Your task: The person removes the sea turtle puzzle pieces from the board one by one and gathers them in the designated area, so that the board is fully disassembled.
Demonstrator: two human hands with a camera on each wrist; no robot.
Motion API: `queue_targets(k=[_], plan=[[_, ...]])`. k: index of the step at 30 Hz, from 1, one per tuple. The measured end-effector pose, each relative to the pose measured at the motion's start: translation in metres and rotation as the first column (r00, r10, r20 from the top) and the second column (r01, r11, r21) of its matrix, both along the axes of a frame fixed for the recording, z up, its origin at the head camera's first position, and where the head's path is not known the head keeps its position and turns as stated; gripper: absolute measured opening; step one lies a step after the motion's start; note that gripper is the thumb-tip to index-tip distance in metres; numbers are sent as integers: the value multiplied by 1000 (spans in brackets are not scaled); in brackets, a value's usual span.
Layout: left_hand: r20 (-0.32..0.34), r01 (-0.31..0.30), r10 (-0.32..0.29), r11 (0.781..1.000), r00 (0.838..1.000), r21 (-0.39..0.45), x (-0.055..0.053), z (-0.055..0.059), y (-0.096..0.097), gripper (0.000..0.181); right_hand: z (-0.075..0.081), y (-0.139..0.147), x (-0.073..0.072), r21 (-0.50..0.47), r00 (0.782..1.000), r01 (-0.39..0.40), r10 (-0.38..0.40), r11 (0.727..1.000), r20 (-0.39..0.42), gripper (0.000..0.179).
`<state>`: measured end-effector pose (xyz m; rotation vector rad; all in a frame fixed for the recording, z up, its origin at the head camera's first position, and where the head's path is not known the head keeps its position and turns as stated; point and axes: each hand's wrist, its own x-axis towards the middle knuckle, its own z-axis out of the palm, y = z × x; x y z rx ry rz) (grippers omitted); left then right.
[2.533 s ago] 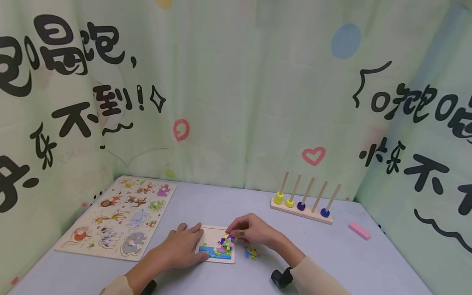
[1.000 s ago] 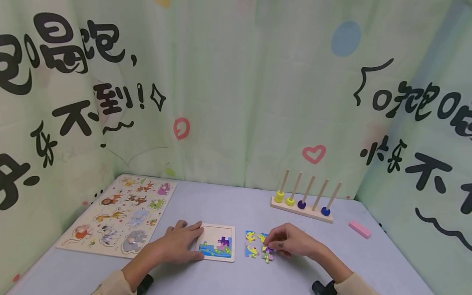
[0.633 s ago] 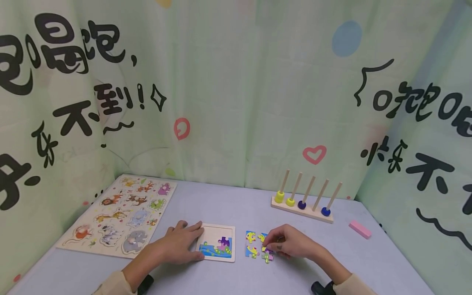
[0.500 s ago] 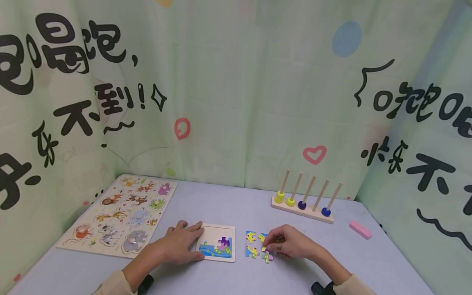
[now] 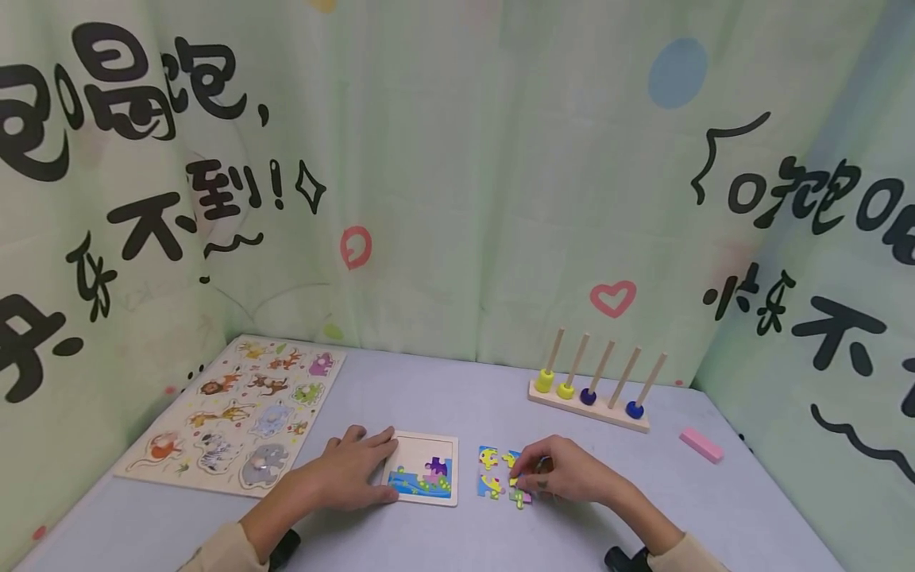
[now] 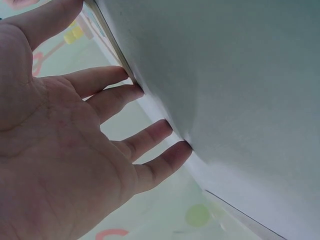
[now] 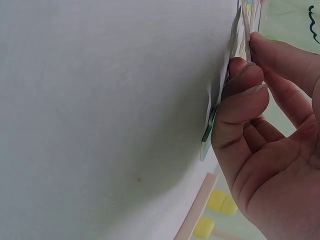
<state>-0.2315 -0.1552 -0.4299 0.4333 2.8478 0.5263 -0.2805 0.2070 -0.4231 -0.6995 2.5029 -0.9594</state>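
My left hand (image 5: 350, 474) rests at the left edge of a small wooden jigsaw tray (image 5: 415, 435). Its fingers are spread and nearly straight in the left wrist view, with tips at the tray and tabletop. Blue, pink and purple pieces fill the tray's bottom and lower right; the rest shows bare wood. Right of the tray, my right hand (image 5: 568, 474) pinches a green and purple jigsaw piece (image 5: 520, 500) between thumb and fingers, its thin edge visible in the right wrist view. Beside it lie a yellow and blue piece (image 5: 488, 457) and another piece (image 5: 489, 486), plus one partly hidden by the fingers.
A large animal puzzle board (image 5: 236, 413) lies at the left. At the back right stands a wooden peg rack (image 5: 589, 409) with yellow and blue beads. A pink block (image 5: 701, 445) lies farther right. A printed curtain (image 5: 429, 199) encloses the table.
My right hand has carried the green and purple piece from over the tray rightward to the loose pieces, and has barely moved over the last second. My left hand has stayed at the tray.
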Motion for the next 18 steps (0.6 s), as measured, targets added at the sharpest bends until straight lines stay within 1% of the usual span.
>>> queue_targets(k=[18], plan=[[6,2,-2,1000,1000,2,1,3,1,79,-1,1,2,4,999,-6,6,1000,-41,6]])
